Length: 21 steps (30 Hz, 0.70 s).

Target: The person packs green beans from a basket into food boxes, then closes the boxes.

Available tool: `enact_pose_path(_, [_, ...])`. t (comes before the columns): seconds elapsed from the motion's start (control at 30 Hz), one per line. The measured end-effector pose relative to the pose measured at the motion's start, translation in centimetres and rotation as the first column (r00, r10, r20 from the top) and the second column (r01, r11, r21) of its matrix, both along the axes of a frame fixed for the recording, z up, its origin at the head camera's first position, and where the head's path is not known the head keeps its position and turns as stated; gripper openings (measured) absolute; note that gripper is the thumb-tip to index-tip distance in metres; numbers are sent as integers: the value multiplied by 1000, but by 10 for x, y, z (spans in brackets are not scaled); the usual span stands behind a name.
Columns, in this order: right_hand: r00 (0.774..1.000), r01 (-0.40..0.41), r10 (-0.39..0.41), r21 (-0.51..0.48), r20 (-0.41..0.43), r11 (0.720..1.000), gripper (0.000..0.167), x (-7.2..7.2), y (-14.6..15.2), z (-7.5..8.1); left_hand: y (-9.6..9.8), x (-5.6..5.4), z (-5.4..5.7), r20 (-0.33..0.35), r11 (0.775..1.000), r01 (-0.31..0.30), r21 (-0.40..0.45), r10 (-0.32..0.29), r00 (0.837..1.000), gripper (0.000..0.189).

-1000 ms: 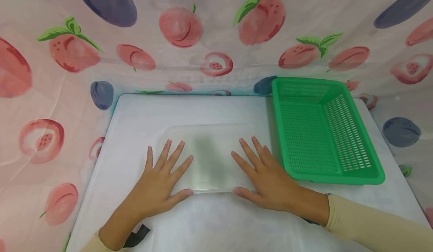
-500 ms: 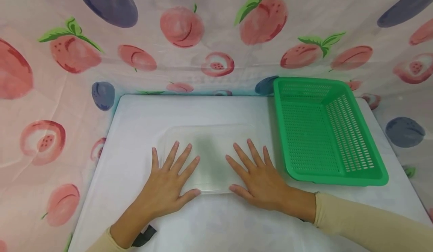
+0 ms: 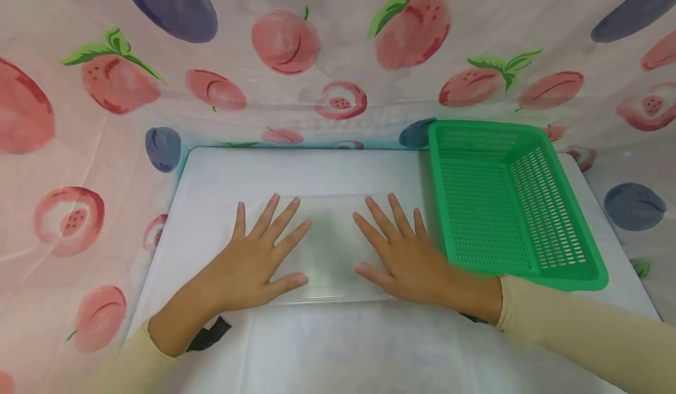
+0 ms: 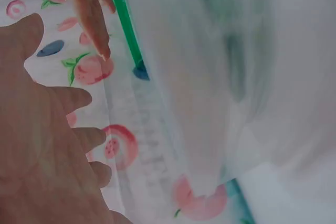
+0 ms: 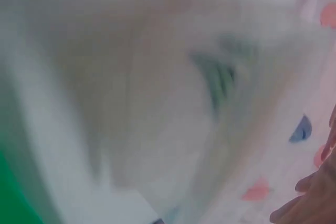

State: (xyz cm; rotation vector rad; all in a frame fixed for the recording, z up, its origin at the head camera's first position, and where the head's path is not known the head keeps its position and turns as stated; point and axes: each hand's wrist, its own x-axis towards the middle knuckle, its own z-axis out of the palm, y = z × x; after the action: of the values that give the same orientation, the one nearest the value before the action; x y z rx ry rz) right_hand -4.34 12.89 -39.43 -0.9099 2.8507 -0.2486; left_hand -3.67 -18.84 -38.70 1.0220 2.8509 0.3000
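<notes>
A translucent rectangular plastic box [image 3: 330,253] lies on the white table, with a blurred greenish patch showing through its top. Over its left part my left hand [image 3: 259,259] is spread palm down, fingers straight and apart. My right hand [image 3: 404,253] is spread the same way over the right part, and the middle of the box shows between the two thumbs. Neither hand grips anything. In the left wrist view the box [image 4: 199,98] is a hazy wall beside my left hand [image 4: 47,124]. In the right wrist view the box [image 5: 168,98] is blurred, with dark green shapes behind its surface.
A green perforated plastic basket [image 3: 440,218] stands at the right of the table, its near edge close to my right forearm. Behind the white table [image 3: 338,174] hangs a fruit-printed cloth [image 3: 227,36], which also runs down both sides.
Both hands first drew a little closer together, then moved forward across the box, fingers still spread. The box and the basket stay where they were.
</notes>
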Motion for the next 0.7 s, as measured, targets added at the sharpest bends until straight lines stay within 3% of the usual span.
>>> enact_pose_path(0.17, [992,81,-83,19,94,997,85,-40,-15,11,2,-41,12,62,999,14,-33,-12,998,86])
enact_pose_path(0.33, [961,113,-127,71,245,991,86,-72,-26,7,8,-74,0,219,995,-12,-103,34,975,87])
enact_pose_path(0.53, [911,112,-150,120,384,986,85,-81,-32,3,11,-87,-16,346,990,-20,-136,66,936,91])
enact_pose_path(0.7, [894,95,-151,152,422,984,86,-84,-34,5,11,-88,-17,344,989,-13,-144,62,937,93])
